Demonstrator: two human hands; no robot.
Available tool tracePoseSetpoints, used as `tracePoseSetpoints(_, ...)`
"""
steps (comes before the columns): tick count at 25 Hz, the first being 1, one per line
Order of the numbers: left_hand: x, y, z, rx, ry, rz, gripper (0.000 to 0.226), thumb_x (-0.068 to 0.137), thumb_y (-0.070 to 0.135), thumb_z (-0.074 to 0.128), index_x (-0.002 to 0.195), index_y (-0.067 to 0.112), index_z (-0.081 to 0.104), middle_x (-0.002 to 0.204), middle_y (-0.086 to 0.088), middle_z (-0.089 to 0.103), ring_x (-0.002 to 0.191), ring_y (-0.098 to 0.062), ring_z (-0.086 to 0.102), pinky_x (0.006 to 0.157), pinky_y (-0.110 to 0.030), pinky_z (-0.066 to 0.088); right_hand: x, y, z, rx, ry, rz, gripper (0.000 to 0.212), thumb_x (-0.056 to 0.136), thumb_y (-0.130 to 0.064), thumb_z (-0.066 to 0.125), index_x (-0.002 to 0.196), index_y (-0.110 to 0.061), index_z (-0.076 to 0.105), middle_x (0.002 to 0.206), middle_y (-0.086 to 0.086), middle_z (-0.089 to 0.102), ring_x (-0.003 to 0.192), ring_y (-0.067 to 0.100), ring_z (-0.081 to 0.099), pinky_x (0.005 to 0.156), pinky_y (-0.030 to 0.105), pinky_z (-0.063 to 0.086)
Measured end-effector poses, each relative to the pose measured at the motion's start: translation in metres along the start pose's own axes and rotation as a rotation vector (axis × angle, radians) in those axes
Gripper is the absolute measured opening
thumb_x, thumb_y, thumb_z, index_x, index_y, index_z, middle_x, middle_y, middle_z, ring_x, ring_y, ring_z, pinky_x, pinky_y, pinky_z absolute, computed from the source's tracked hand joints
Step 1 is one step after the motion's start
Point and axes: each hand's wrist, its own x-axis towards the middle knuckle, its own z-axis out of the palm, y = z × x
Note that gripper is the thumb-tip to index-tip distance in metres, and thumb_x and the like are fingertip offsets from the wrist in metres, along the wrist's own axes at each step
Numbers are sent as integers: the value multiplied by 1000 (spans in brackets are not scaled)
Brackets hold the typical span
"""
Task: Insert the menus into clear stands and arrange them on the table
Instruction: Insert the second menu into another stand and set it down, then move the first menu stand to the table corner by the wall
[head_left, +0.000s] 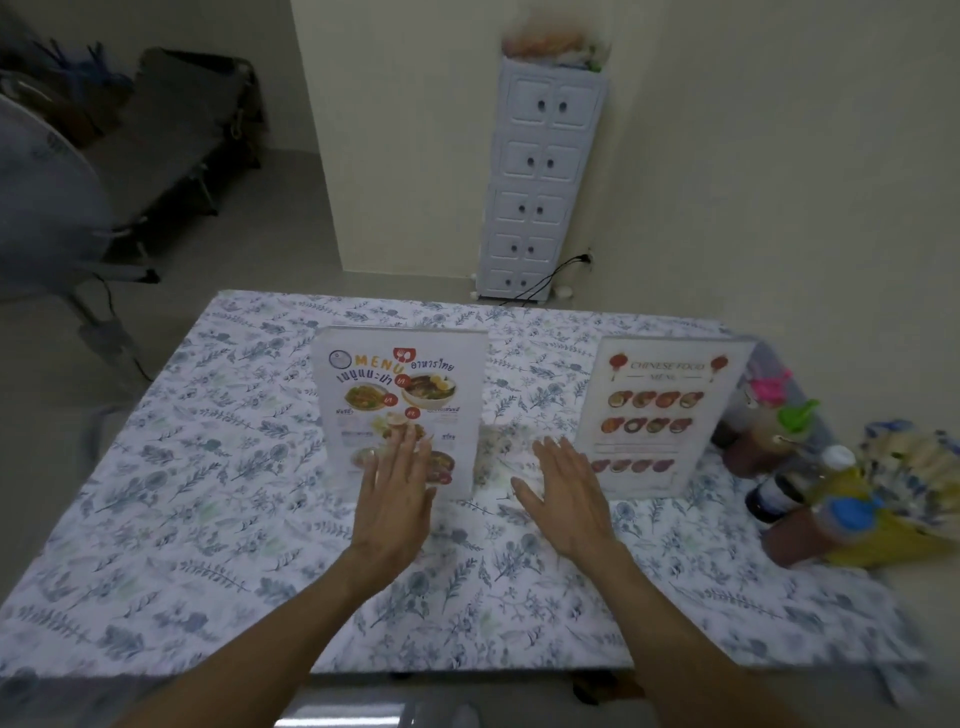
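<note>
Hovering flat, L hand (397, 499), R hand (566, 499)

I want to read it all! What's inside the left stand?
A Thai menu with food pictures fills the left stand. The left hand, open in front, covers part of its lower pictures.

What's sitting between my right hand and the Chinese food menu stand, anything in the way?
Nothing visible. The right hand is open and flat just left of the Chinese food menu stand, with only bare floral tablecloth between them. The sauce bottles stand on the stand's far right side, out of the path.
</note>
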Motion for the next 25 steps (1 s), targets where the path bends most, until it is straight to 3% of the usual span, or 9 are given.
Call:
tracePoseSetpoints(8, 34, 91, 20, 23, -167, 214, 57, 102, 38, 25, 154, 27, 5, 164, -7, -8, 151, -28, -12, 121, -49, -7, -32, 77, -47, -26, 119, 203, 72, 95, -56, 36, 152, -14, 21, 162, 5, 23, 151, 19, 13, 124, 39, 9)
tracePoseSetpoints(14, 67, 149, 36, -7, -215, 150, 64, 102, 42, 21, 154, 16, -5, 164, -7, -11, 150, -27, -15, 121, -47, -8, -24, 148, -82, 29, 189, 285, 69, 96, -51, 40, 151, -12, 24, 160, 9, 26, 148, 24, 20, 122, 43, 18)
tracePoseSetpoints(18, 87, 180, 56, -69, -200, 10, 70, 100, 47, 21, 153, 10, -7, 164, -8, -7, 151, -28, -11, 122, -48, -6, 6, 196, -90, 123, 217, 295, 67, 96, -47, 44, 149, -11, 27, 155, 12, 35, 144, 28, 27, 117, 46, 29)
tracePoseSetpoints(20, 93, 194, 65, -184, -168, -92, 75, 98, 50, 25, 153, 8, -6, 164, -9, -1, 151, -29, -5, 123, -50, 0, 24, 215, -90, 237, 221, 282, 62, 95, -44, 47, 146, -13, 30, 148, 12, 43, 137, 28, 37, 109, 49, 40)
tracePoseSetpoints(22, 100, 204, 68, -393, -100, -147, 78, 96, 50, 36, 154, 10, 0, 162, -11, 15, 150, -31, 12, 122, -51, 15, 42, 227, -87, 467, 202, 256, 52, 95, -38, 51, 140, -16, 36, 140, 10, 50, 128, 27, 47, 101, 50, 47)
tracePoseSetpoints(23, 103, 207, 67, -545, -58, -148, 76, 95, 48, 43, 153, 14, 8, 157, -7, 29, 145, -26, 26, 118, -47, 29, 49, 231, -86, 591, 190, 249, 47, 95, -36, 53, 136, -18, 40, 135, 8, 55, 123, 25, 53, 98, 48, 50)
tracePoseSetpoints(25, 107, 214, 62, -841, 13, -189, 61, 91, 45, 55, 143, 27, 28, 134, 24, 51, 123, 3, 50, 96, -20, 49, 59, 238, -82, 783, 160, 244, 34, 93, -35, 57, 125, -24, 49, 122, -1, 64, 112, 18, 62, 88, 33, 56)
